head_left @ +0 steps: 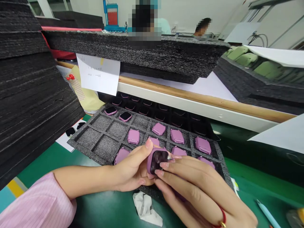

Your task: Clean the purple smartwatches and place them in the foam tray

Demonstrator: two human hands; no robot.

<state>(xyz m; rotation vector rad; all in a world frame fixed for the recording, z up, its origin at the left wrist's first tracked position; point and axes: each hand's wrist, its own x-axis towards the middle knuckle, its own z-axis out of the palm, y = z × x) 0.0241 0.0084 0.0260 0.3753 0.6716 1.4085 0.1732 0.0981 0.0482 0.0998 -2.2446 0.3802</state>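
A pink-purple smartwatch [158, 161] without a strap is held up over a black foam tray [99, 136], its dark screen facing me. My left hand [135, 164] grips it by the edge, thumb on top and fingers beneath. Fingers of my right hand [192, 180] are bent against the screen and its right edge, with the thumb low by the case. A small white bit shows between the right fingertips; I cannot make it out. Around the hands, several pink watch cases [133, 136] lie in the tray face down, and two watches [125, 116] lie screen up.
A crumpled white cloth [147, 209] lies on the green table [102, 209]. A light blue pen [268, 213] is at the right. Black foam stacks [35, 104] rise at left, and a wooden-edged shelf [201, 101] crosses behind the tray. Two people sit beyond it.
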